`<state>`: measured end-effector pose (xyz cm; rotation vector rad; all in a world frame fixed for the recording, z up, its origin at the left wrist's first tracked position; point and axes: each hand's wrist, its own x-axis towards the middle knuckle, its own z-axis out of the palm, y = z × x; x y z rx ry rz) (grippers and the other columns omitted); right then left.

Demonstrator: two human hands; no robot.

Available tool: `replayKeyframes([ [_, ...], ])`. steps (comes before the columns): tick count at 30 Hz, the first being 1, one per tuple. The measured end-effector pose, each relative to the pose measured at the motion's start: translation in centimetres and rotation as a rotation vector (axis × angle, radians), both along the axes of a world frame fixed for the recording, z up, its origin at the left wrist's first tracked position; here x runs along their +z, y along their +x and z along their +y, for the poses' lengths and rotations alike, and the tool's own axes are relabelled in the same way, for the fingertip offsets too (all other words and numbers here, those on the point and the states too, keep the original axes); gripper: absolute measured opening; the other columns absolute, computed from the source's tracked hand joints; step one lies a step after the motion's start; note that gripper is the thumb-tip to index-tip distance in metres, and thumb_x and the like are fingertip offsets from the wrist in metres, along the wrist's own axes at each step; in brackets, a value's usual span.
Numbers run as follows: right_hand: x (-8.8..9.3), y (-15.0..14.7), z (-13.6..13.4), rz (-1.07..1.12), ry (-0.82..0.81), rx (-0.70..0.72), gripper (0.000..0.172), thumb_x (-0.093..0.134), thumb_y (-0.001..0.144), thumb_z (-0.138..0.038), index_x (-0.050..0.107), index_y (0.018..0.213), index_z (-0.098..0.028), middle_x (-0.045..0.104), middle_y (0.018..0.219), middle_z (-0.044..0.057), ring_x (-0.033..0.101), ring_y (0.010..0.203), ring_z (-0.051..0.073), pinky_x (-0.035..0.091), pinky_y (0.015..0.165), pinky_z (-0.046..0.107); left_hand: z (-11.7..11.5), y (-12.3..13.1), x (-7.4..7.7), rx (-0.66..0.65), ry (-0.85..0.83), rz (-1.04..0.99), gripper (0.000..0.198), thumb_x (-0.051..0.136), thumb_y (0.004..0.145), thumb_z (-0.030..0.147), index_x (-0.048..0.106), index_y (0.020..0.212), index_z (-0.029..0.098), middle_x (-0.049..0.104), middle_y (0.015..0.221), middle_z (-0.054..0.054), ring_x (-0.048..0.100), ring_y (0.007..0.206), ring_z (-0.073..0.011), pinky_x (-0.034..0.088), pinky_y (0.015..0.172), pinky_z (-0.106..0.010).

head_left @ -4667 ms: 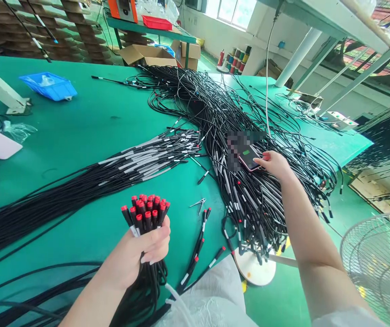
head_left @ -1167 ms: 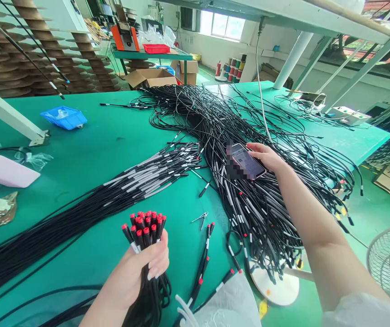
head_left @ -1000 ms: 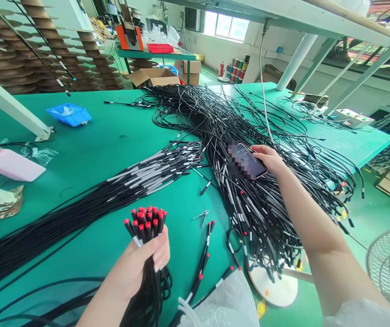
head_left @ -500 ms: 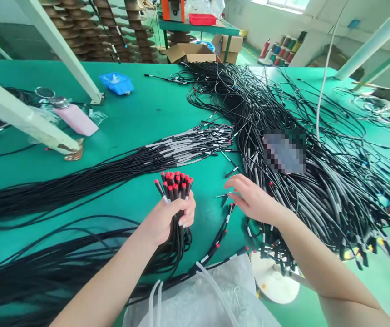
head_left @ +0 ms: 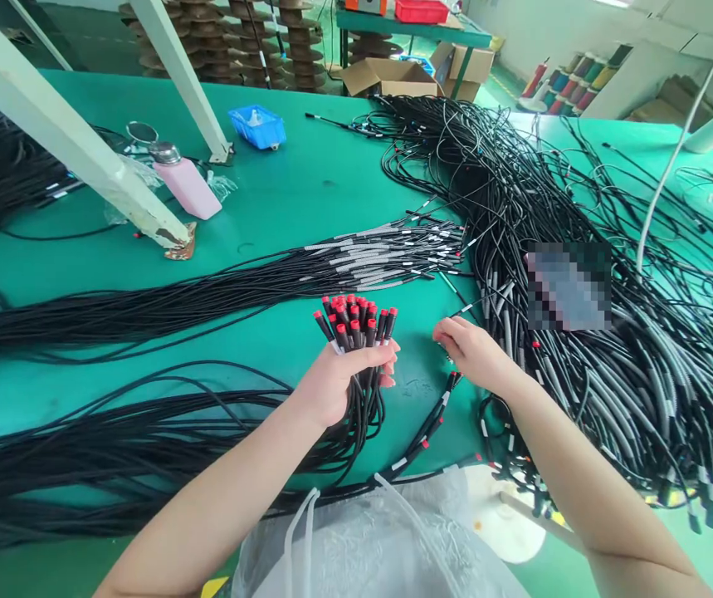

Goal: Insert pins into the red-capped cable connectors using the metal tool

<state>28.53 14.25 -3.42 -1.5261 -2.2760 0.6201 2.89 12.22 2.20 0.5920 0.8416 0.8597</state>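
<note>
Left hand [head_left: 337, 386] clamps a bundle of red-capped cables [head_left: 356, 320] upright, bare green table [head_left: 281, 191] beyond it – right hand [head_left: 474, 353], fingers curled, grip unclear, sits just right, against the tangled cable heap [head_left: 611, 399].

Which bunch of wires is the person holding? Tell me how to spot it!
Look at the big green table, strewn with black cables. Near its front edge the left hand grips a bunch of cables, in front of a flat row of white-banded cable ends. It alone stands upright, with a tight cluster of red caps on top.
</note>
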Motion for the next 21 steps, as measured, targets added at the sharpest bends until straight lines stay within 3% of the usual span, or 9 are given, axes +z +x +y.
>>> replayKeyframes([
  [4, 0.3, 0.2, -1.3, 0.103, -0.032, -0.072, 0.028, 0.039, 0.092, -0.013, 0.066, 0.092, -0.021, 0.059, 0.086, 0.006, 0.064, 0.066, 0.017, 0.058, 0.059, 0.031, -0.1, 0.0, 0.2, 0.006, 0.024, 0.008, 0.027, 0.092, 0.058, 0.029, 0.075, 0.071, 0.012, 0.067, 0.063, -0.002, 0.059, 0.053, -0.0128, 0.05, 0.055, -0.029],
  [8, 0.4, 0.3, -2.9, 0.189, -0.082, -0.095, 0.019, 0.05, 0.092, -0.022, 0.068, 0.097, -0.021, 0.059, 0.094, 0.006, 0.068, 0.068, 0.016, 0.063, 0.056, 0.031, -0.1, 0.0, 0.1, -0.014, 0.0, 0.021, 0.026, 0.092, 0.058, 0.029, 0.075, 0.072, 0.013, 0.069, 0.065, -0.003, 0.061, 0.054, -0.0147, 0.053, 0.06, -0.033],
  [12, 0.2, -0.6, -3.7, 0.294, 0.063, -0.227, 0.02, 0.071, 0.085, -0.04, 0.071, 0.087, -0.02, 0.059, 0.088, 0.005, 0.063, 0.063, 0.016, 0.062, 0.055, 0.033, -0.1, -0.1, 0.1, -0.02, 0.031, 0.043, 0.02, 0.088, 0.062, 0.027, 0.073, 0.065, 0.014, 0.068, 0.063, -0.003, 0.063, 0.056, -0.0156, 0.054, 0.063, -0.033],
  [16, 1.3, -2.8, -4.3, 0.439, 0.114, -0.286, 0.021, 0.063, 0.094, -0.035, 0.068, 0.081, -0.02, 0.065, 0.095, 0.006, 0.065, 0.066, 0.014, 0.062, 0.052, 0.027, -0.1, 0.0, 0.1, 0.012, 0.013, 0.058, 0.02, 0.089, 0.061, 0.024, 0.071, 0.065, 0.015, 0.065, 0.061, 0.0, 0.061, 0.052, -0.013, 0.052, 0.056, -0.029],
  [19, 3.2, -5.3, -5.1, 0.742, 0.17, -0.301, 0.01, 0.064, 0.093, -0.02, 0.069, 0.101, -0.024, 0.07, 0.098, 0.003, 0.069, 0.068, 0.013, 0.064, 0.055, 0.025, -0.2, 0.1, -0.1, 0.023, -0.01, 0.065, 0.023, 0.09, 0.06, 0.025, 0.071, 0.066, 0.015, 0.064, 0.06, 0.001, 0.059, 0.05, -0.0117, 0.051, 0.052, -0.027],
  [21, 4.1, -7.0, -5.6, 0.877, 0.265, -0.317, 0.044, 0.068, 0.09, -0.014, 0.059, 0.129, -0.03, 0.071, 0.098, 0.001, 0.071, 0.072, 0.014, 0.067, 0.061, 0.027, -0.2, 0.1, -0.2, 0.029, -0.025, 0.062, 0.024, 0.091, 0.058, 0.025, 0.071, 0.068, 0.015, 0.065, 0.061, 0.001, 0.059, 0.051, -0.0114, 0.051, 0.052, -0.026],
])
